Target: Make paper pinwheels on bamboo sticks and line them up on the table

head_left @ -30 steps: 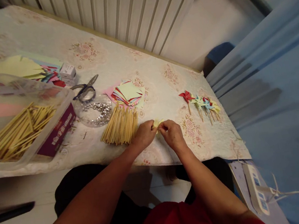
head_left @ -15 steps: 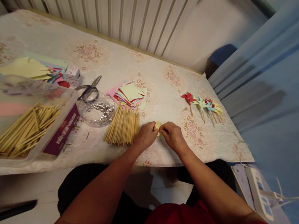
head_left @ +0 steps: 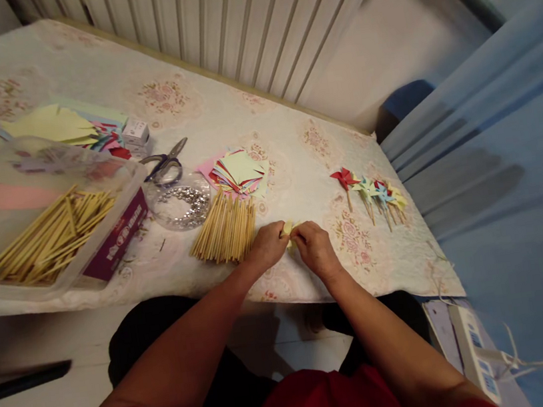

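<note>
Between my hands is a small yellow paper pinwheel (head_left: 288,227), mostly covered by fingers. My left hand (head_left: 271,242) pinches it from the left, with the fingers closed. From the right, my right hand (head_left: 314,246) closes its fingertips on the same paper; whether a pin or stick is in them I cannot tell. Just left of my left hand lies a bundle of thin wooden sticks (head_left: 224,229). Behind the sticks is a pile of coloured paper squares (head_left: 239,169). Several finished paper pinwheels (head_left: 345,178) on sticks lie to the right.
A clear round dish (head_left: 181,204) holds small shiny metal pieces, with scissors (head_left: 168,164) behind it. At left stands a clear plastic box (head_left: 120,241) with more sticks. Coloured paper sheets (head_left: 51,125) and small white boxes (head_left: 135,132) lie behind it. A power strip (head_left: 476,353) is at lower right.
The view has shifted very slightly. Both hands stay at the same place, still gripping the yellow paper; nothing else has visibly moved.
</note>
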Demonstrator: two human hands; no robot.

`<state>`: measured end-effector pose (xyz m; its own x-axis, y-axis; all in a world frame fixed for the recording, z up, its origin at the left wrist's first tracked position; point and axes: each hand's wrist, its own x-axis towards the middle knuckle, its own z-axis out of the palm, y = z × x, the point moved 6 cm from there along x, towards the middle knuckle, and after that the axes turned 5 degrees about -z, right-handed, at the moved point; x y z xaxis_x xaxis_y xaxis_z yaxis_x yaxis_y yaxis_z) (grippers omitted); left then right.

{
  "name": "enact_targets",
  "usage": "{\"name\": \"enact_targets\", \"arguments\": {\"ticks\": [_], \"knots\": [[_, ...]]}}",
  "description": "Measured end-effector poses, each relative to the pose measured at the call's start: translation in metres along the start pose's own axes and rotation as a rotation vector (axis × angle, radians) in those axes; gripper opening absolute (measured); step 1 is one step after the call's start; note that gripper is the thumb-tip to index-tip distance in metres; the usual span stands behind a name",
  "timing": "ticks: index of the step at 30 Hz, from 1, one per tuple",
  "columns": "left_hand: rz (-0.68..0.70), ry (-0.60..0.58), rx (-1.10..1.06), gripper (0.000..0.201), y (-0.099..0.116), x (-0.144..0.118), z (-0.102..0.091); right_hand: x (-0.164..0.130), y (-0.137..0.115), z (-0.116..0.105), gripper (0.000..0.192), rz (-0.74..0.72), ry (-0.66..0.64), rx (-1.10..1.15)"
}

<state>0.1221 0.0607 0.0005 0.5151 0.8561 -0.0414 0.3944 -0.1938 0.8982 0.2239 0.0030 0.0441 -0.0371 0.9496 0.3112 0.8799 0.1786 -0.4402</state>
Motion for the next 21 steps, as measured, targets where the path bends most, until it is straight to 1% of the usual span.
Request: {"name": "enact_targets", "arguments": {"ticks": [4, 5, 6, 7, 10, 11, 12, 13, 14, 18, 19, 20, 21], "knots": [[-0.003, 0.013, 0.017, 0.013, -0.002, 0.000, 0.000, -0.005, 0.019, 0.008, 0.012, 0.291, 0.077, 0.171], [-0.005, 0.013, 0.025, 0.012, -0.002, 0.000, 0.000, -0.007, 0.022, 0.010, 0.013, 0.333, 0.086, 0.193], [-0.006, 0.013, 0.029, 0.013, -0.002, 0.000, 0.000, -0.007, 0.022, 0.010, 0.013, 0.338, 0.090, 0.189], [-0.006, 0.010, 0.029, 0.013, -0.002, 0.001, 0.000, -0.007, 0.019, 0.009, 0.013, 0.302, 0.087, 0.164], [-0.002, 0.004, 0.017, 0.013, -0.002, 0.001, 0.000, -0.003, 0.004, 0.002, 0.015, 0.071, 0.044, 0.036], [-0.003, 0.003, 0.012, 0.013, -0.002, 0.001, 0.000, -0.001, -0.001, 0.001, 0.016, 0.006, 0.025, 0.006], [-0.006, 0.003, 0.007, 0.013, -0.002, 0.001, -0.001, -0.001, -0.003, 0.001, 0.016, -0.030, 0.012, -0.009], [-0.012, 0.003, 0.001, 0.014, -0.002, 0.001, -0.001, 0.000, -0.003, 0.001, 0.016, -0.029, 0.012, -0.007], [-0.020, 0.003, -0.006, 0.014, -0.002, 0.001, -0.001, 0.001, 0.000, 0.001, 0.016, 0.010, 0.024, 0.011], [-0.042, 0.001, -0.012, 0.013, -0.001, 0.001, -0.003, -0.002, 0.021, 0.009, 0.013, 0.317, 0.069, 0.178], [-0.043, 0.001, -0.007, 0.013, -0.001, 0.001, -0.003, -0.003, 0.023, 0.011, 0.013, 0.349, 0.067, 0.198], [-0.042, 0.002, -0.005, 0.013, -0.001, 0.001, -0.003, -0.002, 0.023, 0.010, 0.013, 0.339, 0.063, 0.192], [-0.039, 0.001, -0.006, 0.012, -0.001, 0.001, -0.003, -0.001, 0.020, 0.008, 0.012, 0.286, 0.055, 0.162]]}}
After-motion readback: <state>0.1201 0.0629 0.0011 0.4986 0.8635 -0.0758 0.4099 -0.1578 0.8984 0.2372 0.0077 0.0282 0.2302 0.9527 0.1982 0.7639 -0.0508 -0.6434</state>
